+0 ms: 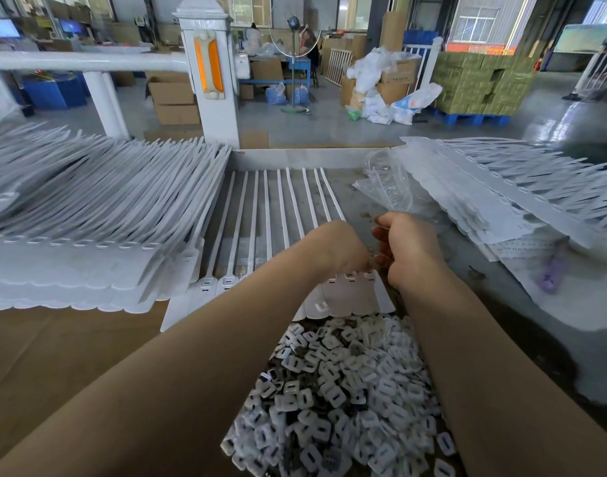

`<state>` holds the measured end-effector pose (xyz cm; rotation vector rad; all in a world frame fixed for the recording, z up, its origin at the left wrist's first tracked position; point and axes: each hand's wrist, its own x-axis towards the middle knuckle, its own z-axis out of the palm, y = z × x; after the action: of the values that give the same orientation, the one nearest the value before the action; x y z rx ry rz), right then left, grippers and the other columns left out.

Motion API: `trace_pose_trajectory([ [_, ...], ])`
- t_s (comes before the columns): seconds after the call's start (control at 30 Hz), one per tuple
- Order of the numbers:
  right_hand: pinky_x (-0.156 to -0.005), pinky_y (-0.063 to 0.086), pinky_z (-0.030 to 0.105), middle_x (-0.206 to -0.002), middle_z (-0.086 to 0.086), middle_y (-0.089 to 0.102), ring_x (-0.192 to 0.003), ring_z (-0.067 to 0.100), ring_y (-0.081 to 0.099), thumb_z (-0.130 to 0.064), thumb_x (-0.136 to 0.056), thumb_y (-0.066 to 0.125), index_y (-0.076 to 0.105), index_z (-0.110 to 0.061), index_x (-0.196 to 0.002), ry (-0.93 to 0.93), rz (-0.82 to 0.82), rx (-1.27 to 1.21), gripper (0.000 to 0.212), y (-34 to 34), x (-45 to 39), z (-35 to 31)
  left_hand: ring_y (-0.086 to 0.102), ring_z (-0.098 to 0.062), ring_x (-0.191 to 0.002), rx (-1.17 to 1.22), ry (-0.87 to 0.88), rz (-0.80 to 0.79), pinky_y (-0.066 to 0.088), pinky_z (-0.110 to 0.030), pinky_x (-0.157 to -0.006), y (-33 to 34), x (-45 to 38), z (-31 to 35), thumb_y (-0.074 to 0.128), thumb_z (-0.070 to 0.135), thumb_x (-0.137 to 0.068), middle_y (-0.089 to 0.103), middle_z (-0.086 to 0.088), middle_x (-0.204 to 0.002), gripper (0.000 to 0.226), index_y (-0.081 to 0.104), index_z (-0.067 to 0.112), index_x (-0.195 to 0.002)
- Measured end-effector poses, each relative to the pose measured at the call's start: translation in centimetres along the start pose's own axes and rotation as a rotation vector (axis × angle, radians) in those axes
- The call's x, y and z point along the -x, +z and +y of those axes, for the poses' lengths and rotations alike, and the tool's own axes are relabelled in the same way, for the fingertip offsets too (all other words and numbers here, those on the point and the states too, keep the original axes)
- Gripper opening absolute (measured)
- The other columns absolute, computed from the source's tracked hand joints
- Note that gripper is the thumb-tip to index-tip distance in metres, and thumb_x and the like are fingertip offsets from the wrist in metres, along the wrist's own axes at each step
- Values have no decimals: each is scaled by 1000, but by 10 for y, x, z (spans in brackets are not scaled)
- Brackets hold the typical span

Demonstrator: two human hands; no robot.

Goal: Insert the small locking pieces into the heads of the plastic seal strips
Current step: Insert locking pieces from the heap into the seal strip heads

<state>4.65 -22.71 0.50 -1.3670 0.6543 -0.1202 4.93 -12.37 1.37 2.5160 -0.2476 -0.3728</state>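
Head view: white slotted locking pieces (346, 390), heaped.

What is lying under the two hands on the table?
Under the left hand and right hand lies a row of white plastic seal strips. Some strip heads show; the fingertips and any locking piece are hidden.

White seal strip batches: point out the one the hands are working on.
The single flat row of white plastic seal strips in the middle; both hands meet over its heads. The left stack and right stack are piled and untouched.
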Motion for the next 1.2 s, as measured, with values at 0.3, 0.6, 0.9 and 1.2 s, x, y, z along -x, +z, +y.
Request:
trace_pose_trajectory([
  [0.3,-52,37,30,-75,-1,59,-64,15,44,-15,-91,62,60,-15,-76,-1,-3,-8,15,1,-1,2,47,-13,-59,-244,47,-173,38,-20,-49,-11,1,14,63,26,-94,53,-2,-76,26,67,5,-109],
  [0.6,-50,36,30,-77,1,58,-65,15,44,-13,-92,59,60,-13,-73,-28,1,9,19,2,0,3,47,-9,-62,-233,78,-258,39,-11,-40,-18,4,20,59,25,-98,52,3,-76,21,63,10,-111],
  [0.9,-50,38,25,-71,-3,60,-57,12,41,-14,-90,59,62,-17,-83,-41,-4,13,7,3,-4,4,62,0,-64,44,270,-19,48,-11,-52,-42,35,-35,62,20,-93,68,12,-76,12,69,28,-87],
  [1.2,-49,38,24,-69,-4,59,-60,11,43,-16,-90,60,64,-18,-88,-73,-13,37,4,2,-4,6,56,5,-82,-79,278,26,44,-9,-74,-14,90,-69,64,33,-91,57,20,-95,8,64,41,-91],
])
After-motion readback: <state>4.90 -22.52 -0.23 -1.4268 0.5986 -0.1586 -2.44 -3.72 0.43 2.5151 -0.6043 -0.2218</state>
